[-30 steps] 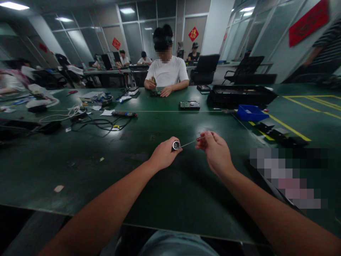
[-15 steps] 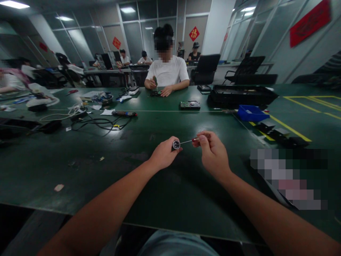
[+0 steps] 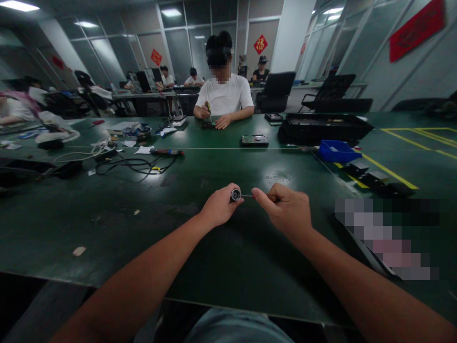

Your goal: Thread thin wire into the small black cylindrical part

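On my feed the cylinder point(image 3: 235, 194) is above the worktop point(image 3: 214, 267), open end facing me, gripped by the fingers of my left hand point(image 3: 221, 206). The screwdriver point(image 3: 247, 196) points its thin shaft at that end; I cannot tell if they touch. My right hand point(image 3: 291, 209) has its fingers wrapped round the handle. Beyond lie a drive point(image 3: 254, 140) and, farther right, a blue tray point(image 3: 332, 156).

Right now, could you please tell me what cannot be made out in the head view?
In the head view:
Round-ended black item: body mostly covered by the left hand.
Thin-shafted tool: handle mostly covered by the right hand; far end too small to make out.
Pixelated patch: whatever lies there is masked by blocks.
Dark item at far left: cut off by the picture's edge.
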Demonstrator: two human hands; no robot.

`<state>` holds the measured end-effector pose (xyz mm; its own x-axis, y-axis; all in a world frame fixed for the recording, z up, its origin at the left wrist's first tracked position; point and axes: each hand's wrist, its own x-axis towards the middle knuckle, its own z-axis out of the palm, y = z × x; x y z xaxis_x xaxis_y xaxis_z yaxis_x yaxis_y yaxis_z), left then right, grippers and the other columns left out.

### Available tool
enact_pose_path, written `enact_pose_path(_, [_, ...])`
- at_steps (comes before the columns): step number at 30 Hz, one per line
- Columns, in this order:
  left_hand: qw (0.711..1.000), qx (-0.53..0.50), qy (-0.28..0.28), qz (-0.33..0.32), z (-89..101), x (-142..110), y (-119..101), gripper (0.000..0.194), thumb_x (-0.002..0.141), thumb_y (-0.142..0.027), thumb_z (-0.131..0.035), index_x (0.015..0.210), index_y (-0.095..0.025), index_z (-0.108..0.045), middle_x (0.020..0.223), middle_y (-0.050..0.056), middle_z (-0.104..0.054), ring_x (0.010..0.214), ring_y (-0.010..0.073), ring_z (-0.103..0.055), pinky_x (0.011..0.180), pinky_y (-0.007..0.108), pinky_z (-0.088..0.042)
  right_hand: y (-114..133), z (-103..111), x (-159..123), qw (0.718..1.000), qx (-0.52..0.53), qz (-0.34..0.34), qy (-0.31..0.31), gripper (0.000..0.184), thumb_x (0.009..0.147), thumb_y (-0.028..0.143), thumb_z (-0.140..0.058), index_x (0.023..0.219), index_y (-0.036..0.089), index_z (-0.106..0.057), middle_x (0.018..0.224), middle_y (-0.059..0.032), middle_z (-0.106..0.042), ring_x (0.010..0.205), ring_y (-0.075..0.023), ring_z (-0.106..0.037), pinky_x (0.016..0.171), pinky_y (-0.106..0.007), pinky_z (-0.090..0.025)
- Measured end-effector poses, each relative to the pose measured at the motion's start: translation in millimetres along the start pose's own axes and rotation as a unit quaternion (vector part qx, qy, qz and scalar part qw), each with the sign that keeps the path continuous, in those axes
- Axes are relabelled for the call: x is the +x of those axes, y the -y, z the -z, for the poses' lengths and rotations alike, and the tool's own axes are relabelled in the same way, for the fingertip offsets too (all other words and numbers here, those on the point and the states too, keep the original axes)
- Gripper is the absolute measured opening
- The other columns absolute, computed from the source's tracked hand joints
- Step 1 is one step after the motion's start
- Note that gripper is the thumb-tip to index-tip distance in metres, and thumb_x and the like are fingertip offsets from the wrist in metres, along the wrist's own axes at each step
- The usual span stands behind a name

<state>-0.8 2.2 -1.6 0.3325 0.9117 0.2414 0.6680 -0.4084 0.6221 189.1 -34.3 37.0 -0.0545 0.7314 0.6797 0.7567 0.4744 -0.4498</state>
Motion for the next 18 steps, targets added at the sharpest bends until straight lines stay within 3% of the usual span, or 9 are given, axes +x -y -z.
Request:
enact_pose_path(14, [1.0, 0.003, -0.009, 0.006, 0.9, 1.2, 1.5, 0.017, 0.09, -0.036, -0.058, 0.1, -0.023, -0.054, 0.088, 0.0, -0.064, 0.076, 0.0161, -0.057, 0.064, 0.027, -0.038, -0.1, -0.5, -4.4, 0.998, -0.011, 0.052, 0.031, 0.042, 0.086, 0.049, -0.065, 0.06, 0.019, -0.049, 0.049, 0.0053, -0.047, 0.042, -0.0081, -0.043, 0.047, -0.024, -0.031])
enact_pose_path(18, [1.0, 0.008, -0.014, 0.012, 0.5, 1.9, 3.7, 0.017, 0.09, -0.034, -0.058, 0.102, -0.022, -0.054, 0.089, 0.001, -0.064, 0.077, 0.0162, -0.057, 0.065, 0.027, -0.038, 1.3, 0.6, -3.7, 0.994, 0.027, 0.083, 0.071, 0.023, 0.089, 0.037, -0.063, 0.077, 0.019, -0.057, 0.063, 0.001, -0.058, 0.054, -0.0115, -0.054, 0.052, -0.024, -0.039])
